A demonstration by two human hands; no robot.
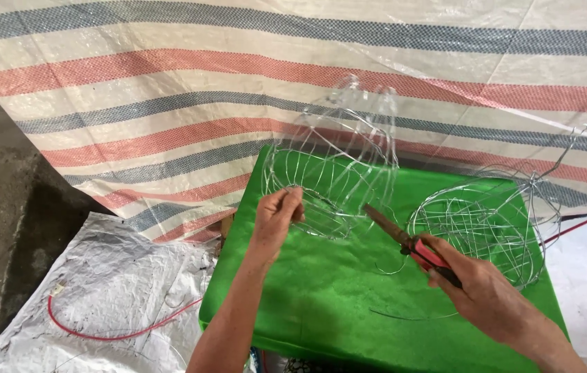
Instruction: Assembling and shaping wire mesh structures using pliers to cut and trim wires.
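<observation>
On the green-covered desk [321, 304], the left hand [276, 217] pinches the rim of the domed silver wire basket frame [331, 176] to steady it, while the right hand [476, 290], closed around red-handled pliers [411, 243], points their tip at its wires.

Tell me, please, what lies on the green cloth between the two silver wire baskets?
In the head view, only the rusty tips of the red-handled pliers cross that gap; otherwise the green cloth is bare between the held basket and the right basket.

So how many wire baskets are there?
2. One wire basket stands at the back of the green surface, gripped by the left hand; the other basket lies right, beyond the right hand holding pliers.
</observation>
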